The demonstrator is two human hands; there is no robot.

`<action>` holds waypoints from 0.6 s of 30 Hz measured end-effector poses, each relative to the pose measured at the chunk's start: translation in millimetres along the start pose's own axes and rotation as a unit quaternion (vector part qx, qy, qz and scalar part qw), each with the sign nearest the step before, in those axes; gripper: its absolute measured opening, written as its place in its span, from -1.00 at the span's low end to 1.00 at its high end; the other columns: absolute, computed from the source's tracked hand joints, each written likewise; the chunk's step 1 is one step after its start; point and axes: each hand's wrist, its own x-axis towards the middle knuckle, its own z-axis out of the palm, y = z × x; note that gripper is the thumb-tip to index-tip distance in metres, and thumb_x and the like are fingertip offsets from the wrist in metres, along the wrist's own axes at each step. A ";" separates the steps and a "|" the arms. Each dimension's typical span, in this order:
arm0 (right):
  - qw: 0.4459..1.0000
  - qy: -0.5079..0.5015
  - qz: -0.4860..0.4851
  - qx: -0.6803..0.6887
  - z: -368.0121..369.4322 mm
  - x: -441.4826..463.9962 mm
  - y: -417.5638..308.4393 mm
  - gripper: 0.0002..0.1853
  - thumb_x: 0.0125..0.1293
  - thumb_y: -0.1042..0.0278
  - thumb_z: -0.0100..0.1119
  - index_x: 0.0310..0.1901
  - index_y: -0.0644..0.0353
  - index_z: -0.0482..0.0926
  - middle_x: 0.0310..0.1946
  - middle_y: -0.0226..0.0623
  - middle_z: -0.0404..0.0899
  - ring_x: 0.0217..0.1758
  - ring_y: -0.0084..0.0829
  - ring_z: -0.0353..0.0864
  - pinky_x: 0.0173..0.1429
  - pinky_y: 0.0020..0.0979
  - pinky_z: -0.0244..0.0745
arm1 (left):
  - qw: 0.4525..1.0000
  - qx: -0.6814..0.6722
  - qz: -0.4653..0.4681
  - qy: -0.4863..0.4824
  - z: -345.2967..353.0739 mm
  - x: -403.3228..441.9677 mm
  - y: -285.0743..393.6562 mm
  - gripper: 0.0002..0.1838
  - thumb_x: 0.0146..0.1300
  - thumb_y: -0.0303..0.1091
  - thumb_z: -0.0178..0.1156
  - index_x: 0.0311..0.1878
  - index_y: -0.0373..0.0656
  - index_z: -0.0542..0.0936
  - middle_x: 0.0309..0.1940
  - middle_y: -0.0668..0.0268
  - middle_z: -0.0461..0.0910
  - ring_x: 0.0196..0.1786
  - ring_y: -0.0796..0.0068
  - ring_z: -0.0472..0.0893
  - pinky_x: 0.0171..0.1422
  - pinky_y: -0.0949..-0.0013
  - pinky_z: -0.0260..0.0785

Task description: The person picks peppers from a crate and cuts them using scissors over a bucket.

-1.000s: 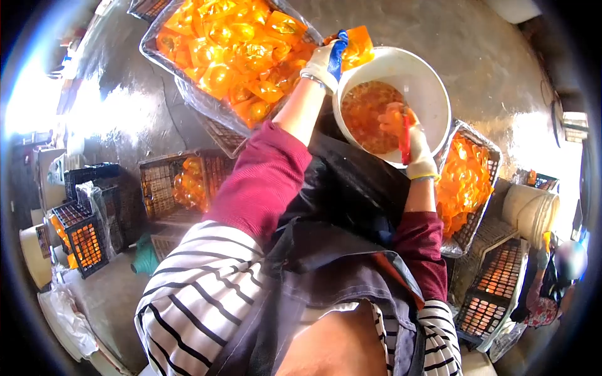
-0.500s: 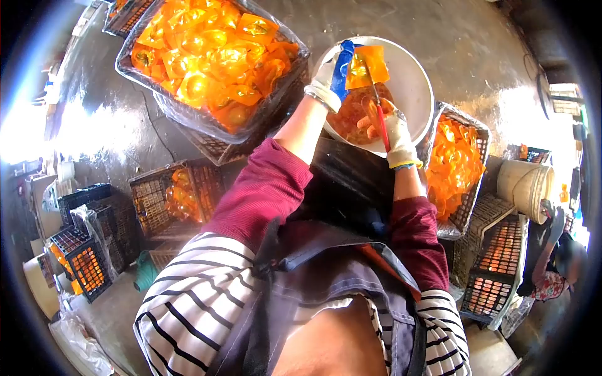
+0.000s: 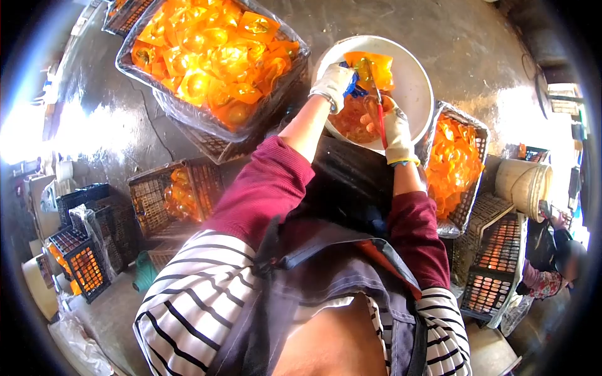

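My left hand (image 3: pixel 335 83), in a white glove with blue on the finger side, grips a translucent orange plastic piece (image 3: pixel 380 67) at its left edge, over a white bucket (image 3: pixel 419 94). Its fingertips are partly hidden. In my gloved right hand (image 3: pixel 395 131) is a pair of red-handled scissors (image 3: pixel 380 116), whose blades point up against the orange piece. Bare fingertips show beyond that glove. Inside the bucket, beneath both hands, lies a reddish-orange mass (image 3: pixel 351 122) that I cannot make out clearly.
A plastic-lined crate (image 3: pixel 141 74) heaped with shiny orange pieces stands at upper left. Another lined crate (image 3: pixel 467 216) of orange pieces stands right of the bucket. Further crates (image 3: pixel 147 213) sit at left. A pale bucket (image 3: pixel 523 185) and a co-worker (image 3: pixel 545 282) are at far right.
My left hand has turned so the glove's white back shows more and its blue side less. The orange piece has tilted and shifted slightly right. The scissors remain against it.
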 end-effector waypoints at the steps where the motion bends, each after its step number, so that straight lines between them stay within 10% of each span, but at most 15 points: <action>1: 0.988 0.034 -0.087 -0.119 -0.2 13.7 27.4 -0.67 0.28 0.28 0.13 0.04 0.19 0.47 -0.30 -0.25 0.60 -0.47 -0.51 0.59 -0.49 -0.54 0.44 | 0.995 -0.091 -0.028 -0.003 15.1 11.4 -6.0 -0.71 0.27 -0.32 -0.02 -0.04 -0.23 0.55 -0.11 0.09 0.60 -0.05 0.28 0.59 0.03 0.34 0.39; 2: 0.954 0.067 -0.173 -0.236 1.7 18.3 32.7 -0.66 0.28 0.23 0.11 0.04 0.16 0.48 -0.29 -0.22 0.62 -0.48 -0.51 0.59 -0.49 -0.50 0.44 | 0.982 -0.181 -0.055 -0.005 13.4 11.8 -3.1 -0.70 0.27 -0.30 -0.02 -0.06 -0.24 0.56 -0.13 0.09 0.61 -0.07 0.29 0.60 0.01 0.34 0.39; 5: 0.985 -0.042 0.042 0.160 -3.0 5.4 21.5 -0.64 0.26 0.12 0.13 -0.02 0.17 0.49 -0.30 -0.15 0.62 -0.46 -0.46 0.61 -0.39 -0.41 0.46 | 0.988 -0.139 -0.067 0.012 17.4 13.9 -10.3 -0.66 0.23 -0.20 0.02 -0.11 -0.27 0.58 -0.19 0.08 0.63 -0.12 0.30 0.61 -0.03 0.33 0.39; 12: 0.983 0.006 -0.106 -0.150 0.0 11.6 34.9 -0.69 0.28 0.36 0.16 0.03 0.24 0.49 -0.30 -0.35 0.60 -0.45 -0.60 0.53 -0.45 -0.57 0.39 | 0.986 -0.118 -0.108 0.052 -26.9 -17.3 17.7 -0.65 0.17 -0.23 0.01 -0.16 -0.29 0.61 -0.15 -0.02 0.59 -0.06 0.14 0.60 0.05 0.23 0.39; 16: 0.995 -0.057 0.041 -0.076 2.7 -7.1 -12.0 -0.69 0.29 0.34 0.16 0.03 0.24 0.49 -0.31 -0.30 0.62 -0.46 -0.57 0.53 -0.46 -0.58 0.40 | 0.974 -0.123 -0.109 0.155 -13.4 -6.5 7.5 -0.69 0.18 -0.23 0.00 -0.11 -0.13 0.60 -0.21 0.08 0.62 -0.14 0.17 0.62 -0.01 0.24 0.41; 18: 0.994 -0.069 0.090 -0.003 2.3 -7.3 -16.1 -0.70 0.29 0.34 0.15 0.01 0.25 0.50 -0.31 -0.27 0.62 -0.46 -0.53 0.55 -0.43 -0.56 0.42 | 0.896 -0.410 -0.114 0.127 -8.2 0.6 -2.4 -0.67 0.22 -0.13 0.09 -0.07 -0.12 0.59 -0.28 0.20 0.65 -0.20 0.29 0.63 -0.09 0.31 0.45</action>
